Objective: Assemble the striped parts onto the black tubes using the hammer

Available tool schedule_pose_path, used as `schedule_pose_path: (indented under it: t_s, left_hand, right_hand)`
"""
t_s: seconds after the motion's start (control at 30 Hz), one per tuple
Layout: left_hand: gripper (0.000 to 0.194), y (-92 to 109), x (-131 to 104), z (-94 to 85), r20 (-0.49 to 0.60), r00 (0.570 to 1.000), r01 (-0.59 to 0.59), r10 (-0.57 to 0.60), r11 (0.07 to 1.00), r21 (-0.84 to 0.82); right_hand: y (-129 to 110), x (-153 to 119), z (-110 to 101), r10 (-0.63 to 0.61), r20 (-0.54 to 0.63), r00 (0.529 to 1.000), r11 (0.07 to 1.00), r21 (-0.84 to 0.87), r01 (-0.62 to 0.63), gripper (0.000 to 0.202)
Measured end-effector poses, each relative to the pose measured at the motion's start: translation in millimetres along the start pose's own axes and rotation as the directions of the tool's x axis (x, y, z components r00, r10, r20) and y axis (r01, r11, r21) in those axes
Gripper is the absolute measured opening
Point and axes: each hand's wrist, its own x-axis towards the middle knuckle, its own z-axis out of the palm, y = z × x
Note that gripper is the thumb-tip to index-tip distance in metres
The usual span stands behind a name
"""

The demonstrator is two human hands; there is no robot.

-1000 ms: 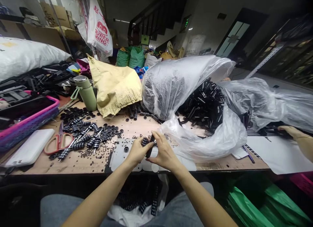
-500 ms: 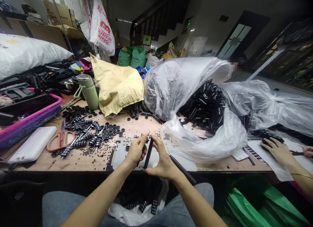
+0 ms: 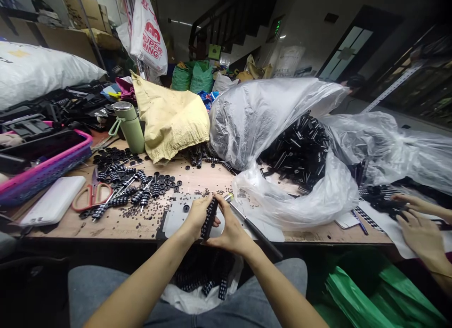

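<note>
Wooden tabletop (image 3: 84,230); black piece (image 3: 209,219) between left hand (image 3: 197,218) and right hand (image 3: 232,230).

The held piece (image 3: 209,219) is black with white marks; beyond the grip, the sack (image 3: 174,123) is yellow, the flask (image 3: 133,135) green.

The curled bare left hand (image 3: 197,218) and thumb-spread bare right hand (image 3: 232,227) sit close below frame centre, bare forearms (image 3: 141,274) slanting inward.

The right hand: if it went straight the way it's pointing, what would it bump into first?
Probably the black piece with white marks, right by its fingertips, then the left hand holding that piece. Exact depth is hard to judge from this view.
</note>
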Motion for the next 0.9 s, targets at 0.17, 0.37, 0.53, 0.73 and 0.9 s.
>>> schedule_pose_path:
  t_s: [0.17,0.37,0.53,0.73,0.9]
  left_hand:
    - [0.041,-3,3,-2.3,-0.009,1.0,0.031,-0.03,0.995,0.096]
    - [0.036,-12,6,-8.9,-0.046,0.997,0.071,-0.064,0.982,0.176]
    - [0.034,-12,7,-9.4,-0.065,0.997,0.059,-0.042,0.955,0.291]
    - [0.035,-14,12,-9.8,0.008,1.0,0.016,-0.02,0.931,0.365]
    - [0.034,-17,17,-12.2,0.062,0.997,-0.068,0.048,0.924,0.377]
  right_hand:
    - [1,-1,11,0.04,-0.088,0.995,0.999,-0.019,-0.042,0.099]
    - [7,-5,22,0.101,-0.102,0.99,0.994,0.059,-0.095,0.096]
    - [6,-4,20,0.142,-0.066,0.988,0.968,0.216,-0.124,0.094]
    - [11,-5,22,0.187,-0.052,0.981,0.94,0.301,-0.163,0.094]
    - [22,-6,21,0.206,-0.044,0.978,0.927,0.33,-0.18,0.092]
